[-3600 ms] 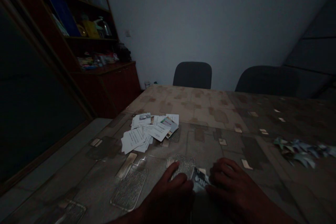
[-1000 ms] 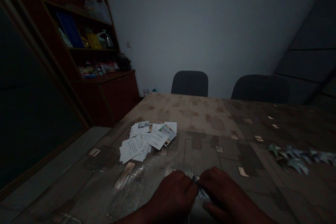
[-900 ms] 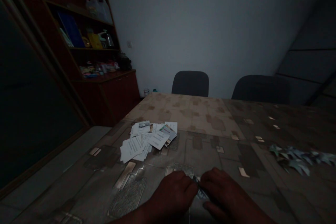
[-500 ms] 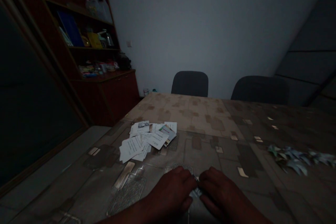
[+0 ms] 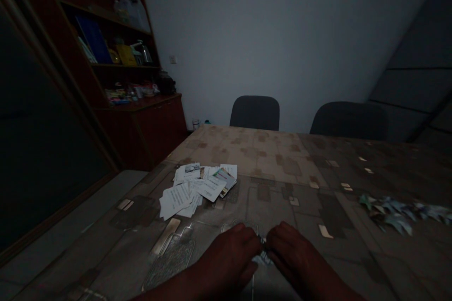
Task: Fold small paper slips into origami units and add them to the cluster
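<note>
Close together at the near edge of the table are my left hand (image 5: 235,251) and my right hand (image 5: 291,249), with fingers curled inward. Between them they grip a small piece of pale printed paper (image 5: 262,257), mostly covered by the fingers. Dim light hides its exact shape and folds. To the right lies a group of folded paper pieces (image 5: 395,214) in pale blue and green, pointed in outline. Beyond my left hand, a loose pile of printed cards (image 5: 197,188) is spread on the table, mostly white with text, a few with pictures.
A patterned tablecloth (image 5: 247,150) covers the table. Two grey chairs (image 5: 254,112) stand at its far side against the wall. At the left is a red-brown cabinet (image 5: 148,124) with shelves holding a kettle (image 5: 145,52), a blue folder (image 5: 93,40) and other goods.
My fingers have shifted slightly on the paper, and a bit more of it shows between my hands. The cards and folded pieces lie as before.
</note>
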The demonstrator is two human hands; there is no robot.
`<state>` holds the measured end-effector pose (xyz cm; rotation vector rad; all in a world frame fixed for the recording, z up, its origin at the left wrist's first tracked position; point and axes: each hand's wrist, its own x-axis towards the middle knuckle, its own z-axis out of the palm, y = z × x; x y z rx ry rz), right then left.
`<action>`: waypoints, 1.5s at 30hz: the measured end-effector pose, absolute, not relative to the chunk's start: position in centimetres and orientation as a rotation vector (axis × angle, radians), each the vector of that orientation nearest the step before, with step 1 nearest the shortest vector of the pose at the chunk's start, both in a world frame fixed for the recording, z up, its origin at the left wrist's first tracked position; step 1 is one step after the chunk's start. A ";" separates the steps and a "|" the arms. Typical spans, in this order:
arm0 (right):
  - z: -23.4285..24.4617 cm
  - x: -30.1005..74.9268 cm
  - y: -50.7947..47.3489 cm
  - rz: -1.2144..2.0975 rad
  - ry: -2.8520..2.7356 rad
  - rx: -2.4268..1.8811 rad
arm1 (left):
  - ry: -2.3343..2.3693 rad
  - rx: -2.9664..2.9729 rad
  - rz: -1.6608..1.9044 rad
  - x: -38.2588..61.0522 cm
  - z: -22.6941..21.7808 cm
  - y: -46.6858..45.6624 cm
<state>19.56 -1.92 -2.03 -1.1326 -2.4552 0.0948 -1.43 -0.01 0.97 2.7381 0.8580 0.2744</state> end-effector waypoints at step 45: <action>0.1 18.8 -3.8 0.275 -2.206 -1.035 | 0.934 2.135 0.943 -0.1 0.2 -0.9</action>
